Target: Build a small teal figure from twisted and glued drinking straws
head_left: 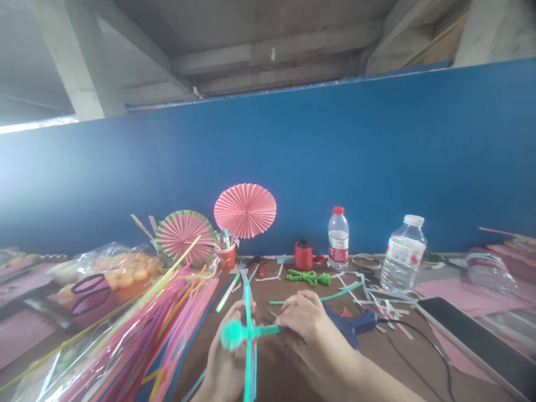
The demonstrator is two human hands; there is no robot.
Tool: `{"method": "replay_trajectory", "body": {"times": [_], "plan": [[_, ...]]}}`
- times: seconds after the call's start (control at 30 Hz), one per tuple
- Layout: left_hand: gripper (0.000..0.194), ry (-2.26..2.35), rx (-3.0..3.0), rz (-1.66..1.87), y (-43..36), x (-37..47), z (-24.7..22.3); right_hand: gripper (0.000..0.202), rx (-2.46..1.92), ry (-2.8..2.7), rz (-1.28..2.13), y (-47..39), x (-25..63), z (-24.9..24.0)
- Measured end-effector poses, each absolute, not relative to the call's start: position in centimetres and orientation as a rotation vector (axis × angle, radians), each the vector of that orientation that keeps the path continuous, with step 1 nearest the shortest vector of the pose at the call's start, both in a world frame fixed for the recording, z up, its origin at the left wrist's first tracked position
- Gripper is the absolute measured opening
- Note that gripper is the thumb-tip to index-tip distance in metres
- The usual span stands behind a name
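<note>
In the left hand [228,357], crossed fuzzy teal stems [265,330] are gripped, apparently for steadiness; the right hand [309,324]'s grip is unclear.

Hazy light comes from a bright strip [37,124] far left of the hands [307,318], spreading pale glare over that side of the blue wall [62,178] and glinting on clear plastic [100,254], while the green fuzzy piece [231,335] between them blurs and the outer edges stretch and soften.
</note>
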State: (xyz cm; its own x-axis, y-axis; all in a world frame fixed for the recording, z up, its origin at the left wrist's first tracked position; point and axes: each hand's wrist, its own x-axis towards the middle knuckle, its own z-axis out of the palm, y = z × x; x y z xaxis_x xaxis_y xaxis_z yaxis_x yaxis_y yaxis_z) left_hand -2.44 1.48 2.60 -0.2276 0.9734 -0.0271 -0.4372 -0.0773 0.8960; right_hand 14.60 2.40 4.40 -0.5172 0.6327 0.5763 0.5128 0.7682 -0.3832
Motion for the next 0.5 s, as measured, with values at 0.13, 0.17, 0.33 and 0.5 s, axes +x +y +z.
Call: {"method": "replay_trajectory", "body": {"times": [0.13,0.17,0.33,0.5], "plan": [[0.039,0.731,0.760,1.117,1.5,-2.9,3.3,0.020,-0.720,-2.363,0.016,3.4,16.0,4.3],[0.038,0.706,0.782,1.032,1.3,-3.1,3.3,0.019,-0.729,-2.373,-0.011,3.7,16.3,4.1],[0.046,0.690,0.825,0.977,0.9,-3.5,2.6,0.017,-0.809,-2.447,-0.082,4.8,16.6,3.0],[0.036,0.830,0.865,1.034,1.1,-3.3,2.3,0.017,-0.898,-2.447,-0.094,5.0,16.6,2.8]]}}
